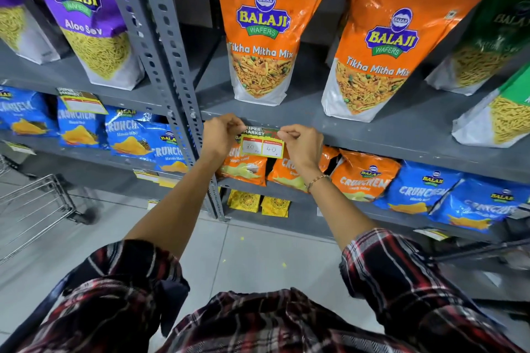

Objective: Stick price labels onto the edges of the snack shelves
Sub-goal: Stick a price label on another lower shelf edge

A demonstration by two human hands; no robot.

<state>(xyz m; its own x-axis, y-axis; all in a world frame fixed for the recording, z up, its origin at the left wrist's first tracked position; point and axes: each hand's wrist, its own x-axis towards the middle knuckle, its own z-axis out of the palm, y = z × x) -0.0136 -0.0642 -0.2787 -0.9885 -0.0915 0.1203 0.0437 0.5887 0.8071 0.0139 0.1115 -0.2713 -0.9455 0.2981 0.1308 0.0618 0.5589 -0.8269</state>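
Observation:
A yellow-bordered price label [262, 144] with "Super Market" on top and two handwritten white boxes hangs against the front edge of the grey shelf [372, 137]. My left hand [219, 136] pinches its upper left corner. My right hand [301, 145] pinches its upper right corner. Above the label stands an orange Tikha Mitha Mix pouch [262, 34]. Another label [81, 102] is stuck on the shelf edge to the left, under a purple Aloo Sev pouch [91, 17].
A perforated grey upright [169, 66] divides the two shelf bays. Blue [132, 135] and orange [364, 179] Crunchem bags fill the shelf below. A wire trolley [34, 206] stands at the left on the tiled floor [246, 255]. Green pouches [496, 34] stand at the right.

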